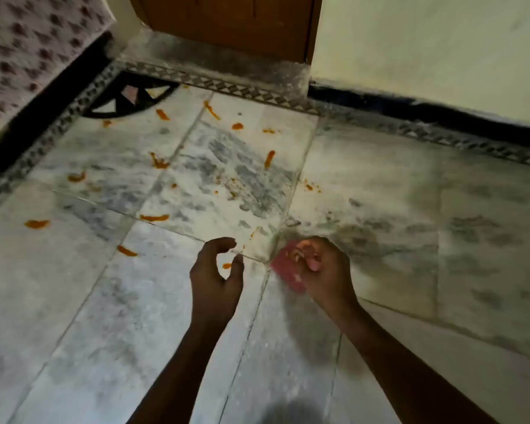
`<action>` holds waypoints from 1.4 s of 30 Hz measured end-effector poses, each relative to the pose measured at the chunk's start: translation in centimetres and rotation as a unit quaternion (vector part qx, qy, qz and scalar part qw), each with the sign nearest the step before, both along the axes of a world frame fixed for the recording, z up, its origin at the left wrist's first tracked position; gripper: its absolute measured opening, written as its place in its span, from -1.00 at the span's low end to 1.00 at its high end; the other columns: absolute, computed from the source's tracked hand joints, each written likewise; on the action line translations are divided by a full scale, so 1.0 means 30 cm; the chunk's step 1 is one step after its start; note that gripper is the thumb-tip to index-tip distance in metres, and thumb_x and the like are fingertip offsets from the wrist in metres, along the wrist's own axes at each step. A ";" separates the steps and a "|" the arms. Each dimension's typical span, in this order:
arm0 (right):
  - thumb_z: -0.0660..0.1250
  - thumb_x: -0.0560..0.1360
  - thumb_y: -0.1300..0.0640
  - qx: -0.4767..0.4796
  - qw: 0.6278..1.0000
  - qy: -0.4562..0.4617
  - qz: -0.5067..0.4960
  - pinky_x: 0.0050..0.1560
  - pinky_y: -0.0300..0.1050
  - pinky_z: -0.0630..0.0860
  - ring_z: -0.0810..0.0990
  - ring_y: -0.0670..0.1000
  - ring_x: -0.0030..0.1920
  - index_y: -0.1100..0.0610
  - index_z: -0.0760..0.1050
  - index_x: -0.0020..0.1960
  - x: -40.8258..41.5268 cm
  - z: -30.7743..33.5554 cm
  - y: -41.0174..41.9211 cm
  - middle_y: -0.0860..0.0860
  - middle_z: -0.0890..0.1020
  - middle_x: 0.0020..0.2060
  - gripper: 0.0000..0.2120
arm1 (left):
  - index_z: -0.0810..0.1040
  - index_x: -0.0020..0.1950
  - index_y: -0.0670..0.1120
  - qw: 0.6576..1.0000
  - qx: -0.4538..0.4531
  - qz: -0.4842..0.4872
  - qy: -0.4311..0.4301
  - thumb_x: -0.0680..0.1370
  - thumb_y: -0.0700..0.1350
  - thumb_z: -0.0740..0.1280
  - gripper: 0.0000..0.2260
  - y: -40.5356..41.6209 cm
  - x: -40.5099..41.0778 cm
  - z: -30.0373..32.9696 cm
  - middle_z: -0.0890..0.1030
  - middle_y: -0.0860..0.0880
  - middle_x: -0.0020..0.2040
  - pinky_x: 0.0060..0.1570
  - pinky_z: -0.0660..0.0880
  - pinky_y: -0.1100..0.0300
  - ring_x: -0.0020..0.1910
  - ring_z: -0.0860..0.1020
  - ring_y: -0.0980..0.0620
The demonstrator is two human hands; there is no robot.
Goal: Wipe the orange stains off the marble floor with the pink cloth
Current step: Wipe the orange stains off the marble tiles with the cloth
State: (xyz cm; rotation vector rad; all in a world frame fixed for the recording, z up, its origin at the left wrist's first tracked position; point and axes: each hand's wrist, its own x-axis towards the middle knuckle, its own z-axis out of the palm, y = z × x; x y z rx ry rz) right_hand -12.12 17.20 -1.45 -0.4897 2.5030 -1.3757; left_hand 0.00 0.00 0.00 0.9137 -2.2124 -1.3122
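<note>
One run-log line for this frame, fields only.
left hand: loosely curled, empty | right hand: grips pink cloth | orange stains: many unwiped | marble floor: dirty

Orange stains (pixel 154 217) on marble floor (pixel 380 185).

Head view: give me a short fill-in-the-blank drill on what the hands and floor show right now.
1. The pink cloth is held in the ____ hand.
2. The left hand holds ____, its fingers loosely curled.
3. The stains on the marble floor are ____ in colour.
4. Behind the stains stands a brown wooden ____.

Missing words: right; nothing; orange; door
</note>
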 end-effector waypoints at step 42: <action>0.04 0.63 -0.36 0.327 0.883 0.263 0.209 0.62 0.44 -0.03 -0.11 0.33 0.70 -0.26 -0.01 0.69 0.014 -0.841 -0.665 0.02 -0.02 0.73 -0.33 | -0.03 0.73 -0.11 0.908 -0.275 -0.153 -0.278 0.43 0.62 0.12 0.12 -0.373 0.182 -0.848 -0.13 -0.06 0.75 0.66 -0.08 -0.25 0.73 -0.16 -0.07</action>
